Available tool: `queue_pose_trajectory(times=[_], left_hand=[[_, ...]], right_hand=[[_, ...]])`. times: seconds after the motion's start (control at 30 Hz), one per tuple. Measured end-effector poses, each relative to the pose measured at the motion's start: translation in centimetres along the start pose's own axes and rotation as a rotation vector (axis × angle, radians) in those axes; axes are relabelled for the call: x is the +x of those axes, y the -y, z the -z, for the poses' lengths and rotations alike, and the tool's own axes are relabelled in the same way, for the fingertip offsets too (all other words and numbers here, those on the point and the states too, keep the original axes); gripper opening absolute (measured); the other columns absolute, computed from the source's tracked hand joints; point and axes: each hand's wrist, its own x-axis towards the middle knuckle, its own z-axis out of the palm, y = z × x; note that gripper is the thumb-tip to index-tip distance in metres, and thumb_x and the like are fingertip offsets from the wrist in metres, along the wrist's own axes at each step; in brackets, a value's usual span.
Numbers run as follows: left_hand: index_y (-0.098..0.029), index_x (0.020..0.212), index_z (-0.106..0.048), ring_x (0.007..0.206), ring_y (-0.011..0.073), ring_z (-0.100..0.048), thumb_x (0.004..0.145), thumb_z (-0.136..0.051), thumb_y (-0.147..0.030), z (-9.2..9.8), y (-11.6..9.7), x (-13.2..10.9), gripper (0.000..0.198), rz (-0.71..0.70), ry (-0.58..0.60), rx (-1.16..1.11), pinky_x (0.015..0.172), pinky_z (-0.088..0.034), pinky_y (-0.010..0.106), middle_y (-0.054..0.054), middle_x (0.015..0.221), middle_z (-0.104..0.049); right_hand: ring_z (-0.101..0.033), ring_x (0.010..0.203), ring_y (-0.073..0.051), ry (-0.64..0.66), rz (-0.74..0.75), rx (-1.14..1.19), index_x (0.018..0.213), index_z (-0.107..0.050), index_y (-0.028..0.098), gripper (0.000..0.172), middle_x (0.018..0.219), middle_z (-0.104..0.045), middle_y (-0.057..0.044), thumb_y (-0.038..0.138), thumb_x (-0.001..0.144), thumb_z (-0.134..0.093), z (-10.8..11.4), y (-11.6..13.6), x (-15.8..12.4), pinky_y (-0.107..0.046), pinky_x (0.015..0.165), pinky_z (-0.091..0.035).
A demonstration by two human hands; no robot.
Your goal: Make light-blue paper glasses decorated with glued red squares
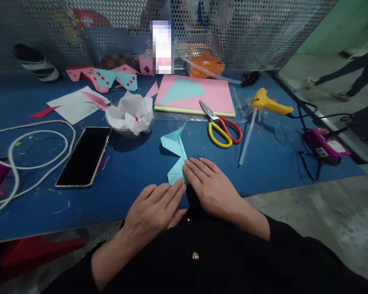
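Note:
A folded light-blue paper piece, with angular cut edges and a crease along its length, lies on the blue table in front of me. Its far end lifts off the surface in a pointed flap. My left hand presses its fingertips on the near end, fingers stretched and side by side, the thumb below them. Flat along the right edge of the paper lie the fingers of my right hand. Part of the paper's near right side is hidden under the hands. Scissors with one yellow and one red handle lie beyond my right hand.
Pink and yellow sheets carry a light-blue piece. A yellow glue gun with its stick lies right, near a purple box. Left are a phone, a white cable and a paper-lined bowl. Decorated paper masks lie behind.

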Motion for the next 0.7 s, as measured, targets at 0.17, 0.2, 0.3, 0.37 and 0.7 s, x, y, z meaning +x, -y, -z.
queue_pose_trajectory(times=[0.17,0.2,0.3,0.37,0.7], left_hand=[[-0.008,0.116,-0.071,0.089,0.0215,-0.065,0.095,-0.06,-0.027,0.2,0.0,0.2,0.03,0.024,-0.008,-0.035,0.076,-0.044,0.037,0.008,0.116,-0.077],[-0.009,0.115,-0.071,0.089,0.0217,-0.065,0.095,-0.06,-0.027,0.1,-0.1,0.2,0.03,0.029,-0.016,-0.039,0.076,-0.044,0.037,0.008,0.115,-0.078],[-0.012,0.116,-0.071,0.09,0.0221,-0.066,0.096,-0.059,-0.028,0.1,-0.1,0.1,0.029,0.055,-0.029,-0.064,0.078,-0.043,0.036,0.009,0.113,-0.078],[-0.013,0.115,-0.071,0.09,0.0227,-0.065,0.097,-0.058,-0.028,0.0,-0.2,0.4,0.027,0.086,-0.035,-0.094,0.079,-0.043,0.037,0.008,0.112,-0.078],[-0.008,0.115,-0.068,0.079,0.0253,-0.064,0.097,-0.055,-0.024,-0.6,0.9,5.2,0.028,0.016,0.143,-0.005,0.066,-0.044,0.039,0.01,0.099,-0.075]], right_hand=[[-0.058,0.129,-0.032,0.041,-0.034,0.021,0.132,-0.057,-0.003,0.041,0.137,-0.062,-0.023,0.012,0.096,-0.044,0.2,0.3,-0.3,-0.05,0.109,-0.048],[-0.058,0.129,-0.032,0.037,-0.042,0.021,0.134,-0.056,-0.004,0.043,0.138,-0.061,-0.023,0.012,0.095,-0.045,0.2,0.4,-0.4,-0.049,0.109,-0.048],[-0.057,0.13,-0.031,0.026,-0.081,0.049,0.138,-0.051,-0.005,0.046,0.138,-0.061,-0.023,0.012,0.096,-0.042,0.0,0.5,-0.7,-0.048,0.109,-0.047],[-0.056,0.131,-0.029,0.028,-0.121,0.12,0.141,-0.048,-0.002,0.048,0.138,-0.061,-0.022,0.011,0.095,-0.04,-0.1,0.3,-0.7,-0.049,0.11,-0.047],[-0.065,0.119,-0.025,-0.234,-0.409,0.436,0.148,-0.039,0.017,0.058,0.13,-0.068,-0.014,0.008,0.091,-0.042,-0.1,-0.6,-0.9,-0.048,0.098,-0.056]])
